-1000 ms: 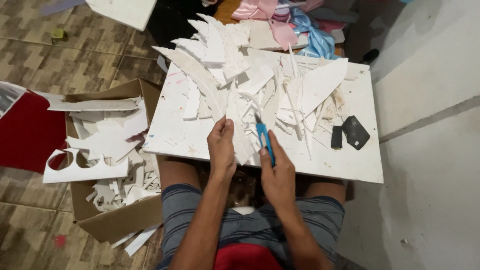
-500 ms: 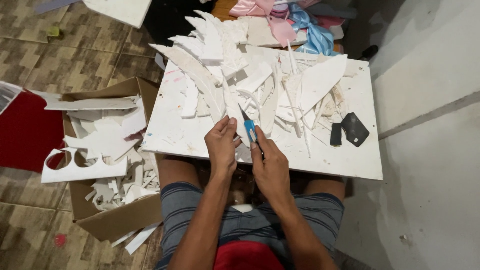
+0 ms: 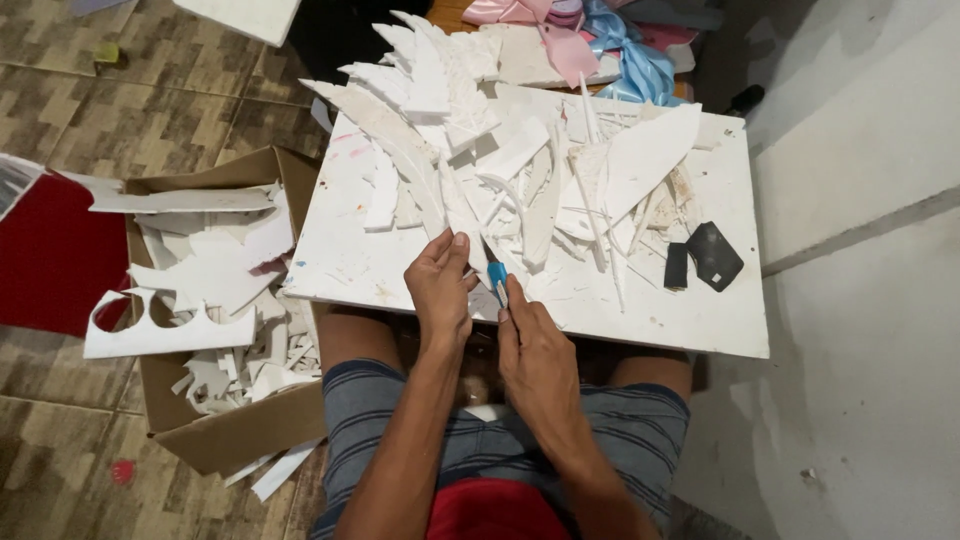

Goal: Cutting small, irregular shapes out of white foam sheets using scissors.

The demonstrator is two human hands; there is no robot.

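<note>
**Foam strip cut on a lap-held board**

A blue-handled cutter (image 3: pixel 497 276) is gripped in the closed right hand (image 3: pixel 535 345) at the near edge of a white board (image 3: pixel 700 320), which serves as the surface and is rested across the person's knees. A narrow white foam strip (image 3: pixel 462 215) is pinned just beside the blade by the left hand (image 3: pixel 440 285), fingers curled down on it. Beyond the hands, a heap of white foam offcuts (image 3: pixel 520 150) is spread over most of the board, crowding the space directly ahead of the blade. Two small black pieces (image 3: pixel 712 255) are seen lying near the board's right side, well apart from the hands. A cardboard box (image 3: pixel 240 430) filled with white scraps is set on the tiled floor to the left. Pink and blue ribbons (image 3: pixel 600 45) are piled past the far edge.
</note>
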